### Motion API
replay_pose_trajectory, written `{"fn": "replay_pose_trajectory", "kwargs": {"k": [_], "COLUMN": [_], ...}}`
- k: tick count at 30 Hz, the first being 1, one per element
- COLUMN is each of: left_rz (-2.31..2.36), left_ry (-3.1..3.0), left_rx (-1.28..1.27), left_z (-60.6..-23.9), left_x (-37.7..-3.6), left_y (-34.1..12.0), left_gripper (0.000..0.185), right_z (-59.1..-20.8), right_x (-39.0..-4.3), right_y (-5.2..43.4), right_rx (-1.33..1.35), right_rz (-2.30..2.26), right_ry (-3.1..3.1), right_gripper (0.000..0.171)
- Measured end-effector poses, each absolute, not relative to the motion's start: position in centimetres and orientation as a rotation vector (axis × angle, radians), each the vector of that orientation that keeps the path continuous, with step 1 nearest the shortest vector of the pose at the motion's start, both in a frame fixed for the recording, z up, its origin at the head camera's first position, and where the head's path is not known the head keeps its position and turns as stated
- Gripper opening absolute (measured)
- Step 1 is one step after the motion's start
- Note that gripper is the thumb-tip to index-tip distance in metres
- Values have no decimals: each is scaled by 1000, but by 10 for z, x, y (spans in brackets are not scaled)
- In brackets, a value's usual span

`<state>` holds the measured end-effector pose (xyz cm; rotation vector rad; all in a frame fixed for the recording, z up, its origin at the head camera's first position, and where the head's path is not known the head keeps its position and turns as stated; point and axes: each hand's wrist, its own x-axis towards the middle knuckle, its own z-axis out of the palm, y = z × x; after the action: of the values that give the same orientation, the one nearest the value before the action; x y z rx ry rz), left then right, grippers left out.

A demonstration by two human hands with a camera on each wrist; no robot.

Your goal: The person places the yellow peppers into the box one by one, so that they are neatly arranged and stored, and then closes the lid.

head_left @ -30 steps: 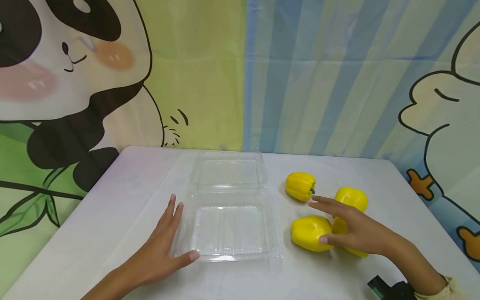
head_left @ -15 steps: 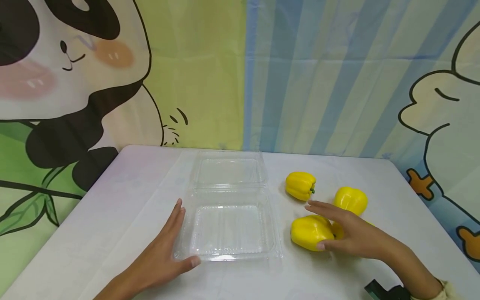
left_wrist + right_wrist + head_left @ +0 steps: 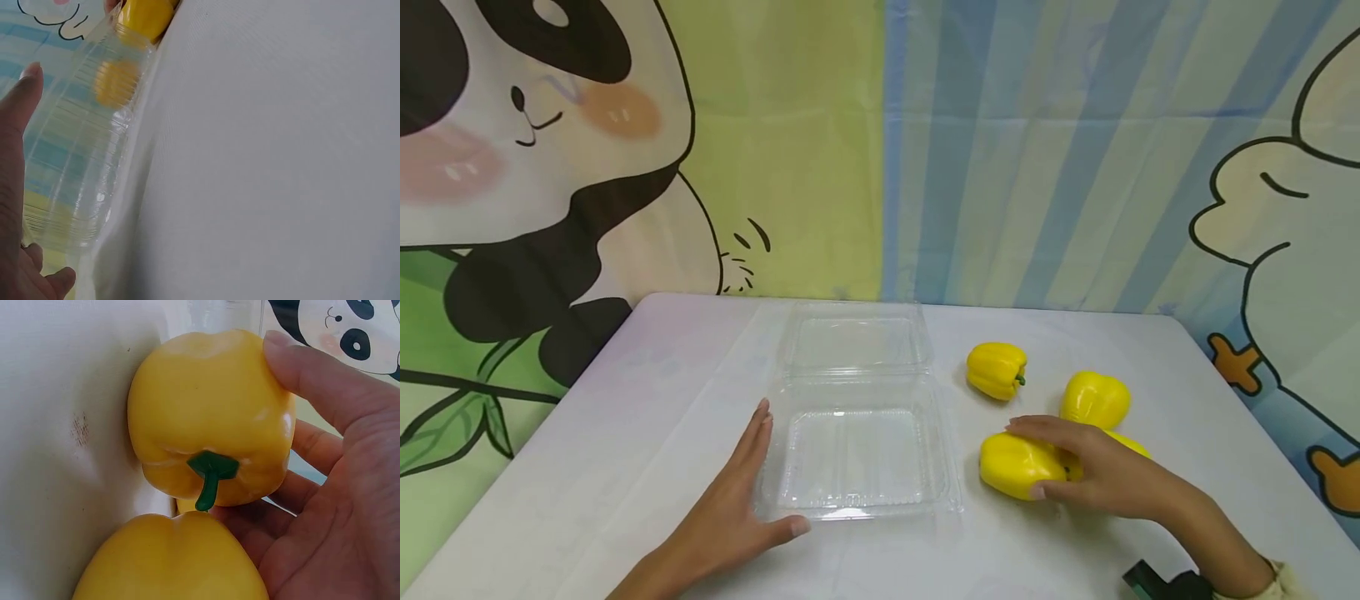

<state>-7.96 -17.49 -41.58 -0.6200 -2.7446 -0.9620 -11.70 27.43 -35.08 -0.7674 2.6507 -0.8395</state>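
Note:
A yellow bell pepper (image 3: pixel 1015 467) with a green stem lies on its side on the table. My right hand (image 3: pixel 1097 467) grips it: in the right wrist view the thumb presses the pepper (image 3: pixel 206 406) and the fingers curve behind it. A second yellow pepper (image 3: pixel 172 565) sits just behind its stem end, partly hidden by the hand in the head view. To the left stands a clear plastic clamshell box (image 3: pixel 853 510), its lid (image 3: pixel 859 343) folded back flat. My left hand (image 3: pixel 726 508) lies along the box's left side, fingers straight and thumb spread at the front corner.
Two more yellow peppers rest farther back, one (image 3: pixel 996 370) right of the lid and another (image 3: pixel 1096 400) beyond my right hand. A white cloth covers the table (image 3: pixel 625 442). A printed curtain (image 3: pixel 805 167) hangs behind it. A dark device (image 3: pixel 1165 581) sits at my right wrist.
My right hand has lowered and closed around the front pepper. My left hand has shifted slightly right, nearer the box. The box and peppers have stayed in place.

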Motion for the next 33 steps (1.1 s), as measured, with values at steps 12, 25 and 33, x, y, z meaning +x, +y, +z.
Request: {"fn": "replay_pose_trajectory", "kwargs": {"k": [12,25,33], "left_rz": [-1019,-1130,-1203], "left_ry": [-2724,-2620,-2620], "left_rx": [-553,-556,-550], "left_z": [-422,-427,-427], "left_x": [-83,-85,-84], "left_y": [-171,-165,-163], "left_gripper": [124,122,121], "right_z": [-354,-355,-355], "right_x": [-115,-116,-115], "right_y": [274,272,273], "right_rx": [-770,-798,-775], "right_rz": [-814,-800,-790], "right_ry": [2687,2695,2725], "right_gripper": [67,67,67]}}
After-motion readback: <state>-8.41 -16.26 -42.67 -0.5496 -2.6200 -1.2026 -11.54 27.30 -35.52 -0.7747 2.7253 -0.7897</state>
